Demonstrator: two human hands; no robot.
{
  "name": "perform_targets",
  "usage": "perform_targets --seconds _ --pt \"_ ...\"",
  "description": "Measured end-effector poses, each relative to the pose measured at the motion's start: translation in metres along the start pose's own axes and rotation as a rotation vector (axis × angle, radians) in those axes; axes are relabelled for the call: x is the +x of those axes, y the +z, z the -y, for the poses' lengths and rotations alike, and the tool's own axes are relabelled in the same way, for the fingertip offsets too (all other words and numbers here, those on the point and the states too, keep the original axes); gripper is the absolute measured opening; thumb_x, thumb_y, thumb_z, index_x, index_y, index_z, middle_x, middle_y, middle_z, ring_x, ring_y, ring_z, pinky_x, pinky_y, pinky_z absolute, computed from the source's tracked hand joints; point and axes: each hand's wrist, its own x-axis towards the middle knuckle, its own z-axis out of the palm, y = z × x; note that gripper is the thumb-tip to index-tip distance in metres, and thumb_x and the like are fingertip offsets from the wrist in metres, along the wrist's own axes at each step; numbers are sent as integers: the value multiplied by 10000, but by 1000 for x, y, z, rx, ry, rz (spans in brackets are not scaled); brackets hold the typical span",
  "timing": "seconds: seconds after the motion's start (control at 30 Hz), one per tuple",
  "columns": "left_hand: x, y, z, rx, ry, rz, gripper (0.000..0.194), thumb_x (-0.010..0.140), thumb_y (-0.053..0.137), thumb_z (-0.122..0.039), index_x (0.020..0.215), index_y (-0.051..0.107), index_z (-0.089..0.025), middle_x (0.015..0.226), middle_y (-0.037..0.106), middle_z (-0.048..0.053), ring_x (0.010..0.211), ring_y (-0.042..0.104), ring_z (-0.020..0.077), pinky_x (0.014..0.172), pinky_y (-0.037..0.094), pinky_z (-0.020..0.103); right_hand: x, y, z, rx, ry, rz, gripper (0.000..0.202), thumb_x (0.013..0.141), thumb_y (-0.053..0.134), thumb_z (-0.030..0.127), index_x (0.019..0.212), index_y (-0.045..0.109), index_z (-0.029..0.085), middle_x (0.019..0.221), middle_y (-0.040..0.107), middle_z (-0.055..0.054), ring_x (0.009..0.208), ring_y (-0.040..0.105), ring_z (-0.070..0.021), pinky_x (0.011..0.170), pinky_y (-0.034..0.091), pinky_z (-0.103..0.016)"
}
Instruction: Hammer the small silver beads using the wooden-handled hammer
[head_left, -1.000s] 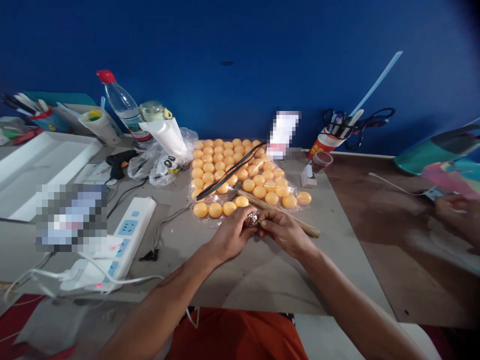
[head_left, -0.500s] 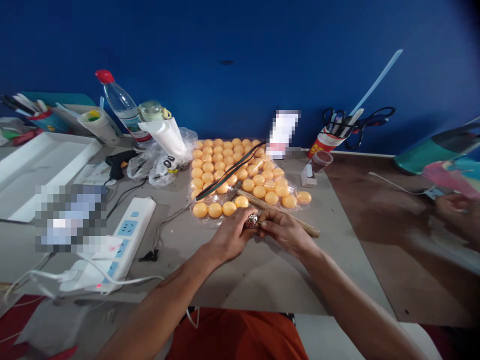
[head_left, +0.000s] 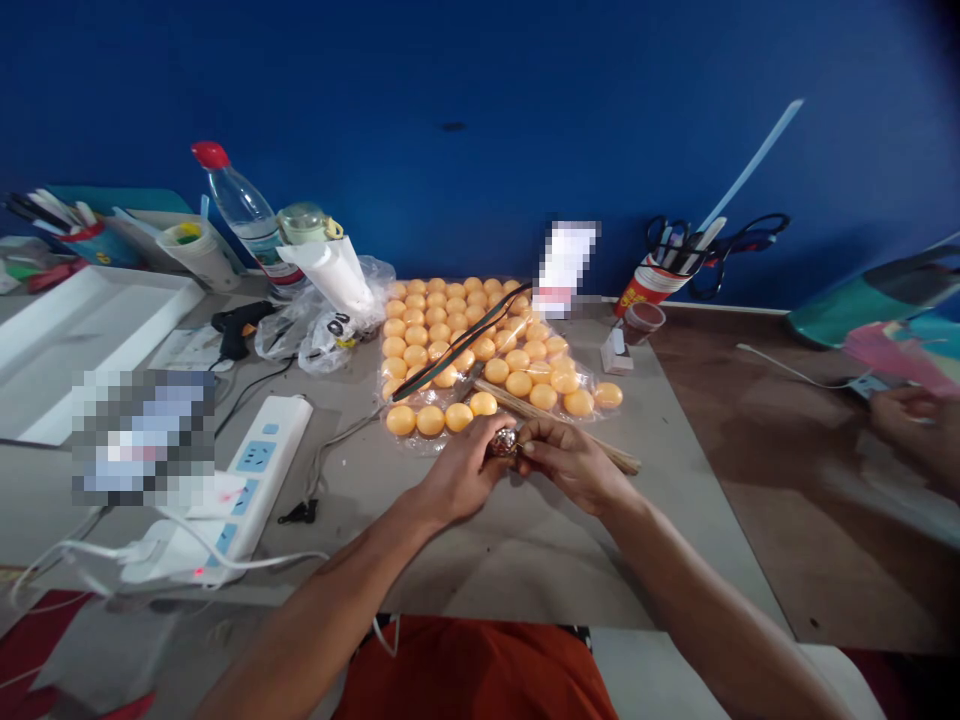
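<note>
My left hand is closed around a small, shiny, dark metallic round piece. Its kind is too small to make out. Beside it my right hand pinches with thumb and forefinger at the piece's right side, on what looks like a thin golden bit. Just beyond the hands lie rows of orange balls in clear plastic wrapping. A wooden-handled tool, perhaps a hammer, rests slantwise against them, its handle reaching behind my right hand. Dark flat straps lie across the balls.
A white power strip with cables stands left, near a blurred-out phone, a glue gun and a white tray. A bottle leans behind. A red cup of tools is back right. Another person's hand is far right.
</note>
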Motion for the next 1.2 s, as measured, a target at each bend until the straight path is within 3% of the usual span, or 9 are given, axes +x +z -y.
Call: perform_targets --seconds 1.0,1.2 --pt "2 -3 -6 -64 -69 48 380 819 599 -157 1196 547 -170 1048 674 79 925 628 206 829 512 330 1 1 5 -232 -53 -50 192 701 762 311 700 635 167 631 637 2 594 591 -135 603 479 -285" --pt "2 -3 -6 -87 -73 47 401 820 609 -172 1215 541 -176 1107 674 96 952 629 217 855 509 355 2 -2 4 -278 -75 -39 160 715 739 300 718 644 171 632 638 4 605 586 -139 611 470 -288"
